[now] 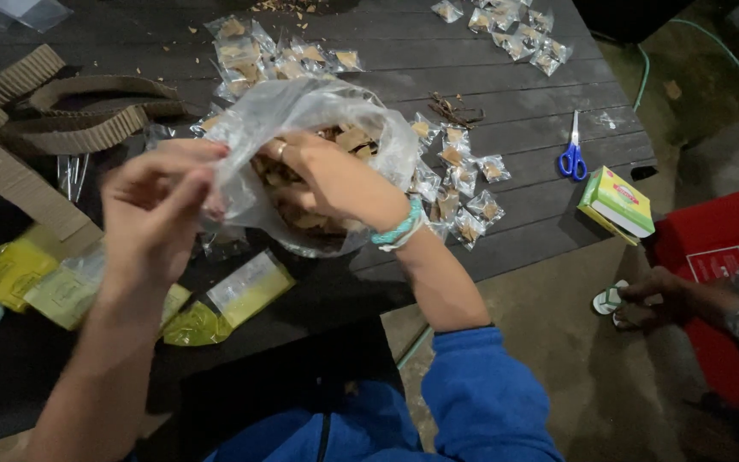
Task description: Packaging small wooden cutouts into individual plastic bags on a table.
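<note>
The right hand (335, 175) is sunk to the knuckles in the mouth of a big clear plastic bag (301, 115), its fingers curled closed around some of the brown dried pieces (305, 218) inside; a teal wristband (399, 227) sits just below it. The left hand (151, 214), left of centre in the frame, pinches the bag's rim between thumb and fingertips and holds it open. The bag rests on the dark slatted worktop (523, 120) at the middle of the frame and looks well filled.

Around it lies the finished work, as I judge it: small clear packets (464, 188), each with a brown piece inside, are scattered just right of the bag, more lie above it at upper centre (275, 56), and another cluster sits in the upper right (515, 30). So a fair number appear packed, and with the bag this full, plenty seems left.

Lower left there are yellow packets (10, 274) and a clear-and-yellow one (250, 287). Strips of corrugated cardboard (79, 107) curl at the upper left. Blue-handled scissors (572, 154) and a green and yellow box (617, 201) lie at the worktop's right edge. Another person's hand (656, 295) shows at lower right, on the floor by a red box (720, 282).
</note>
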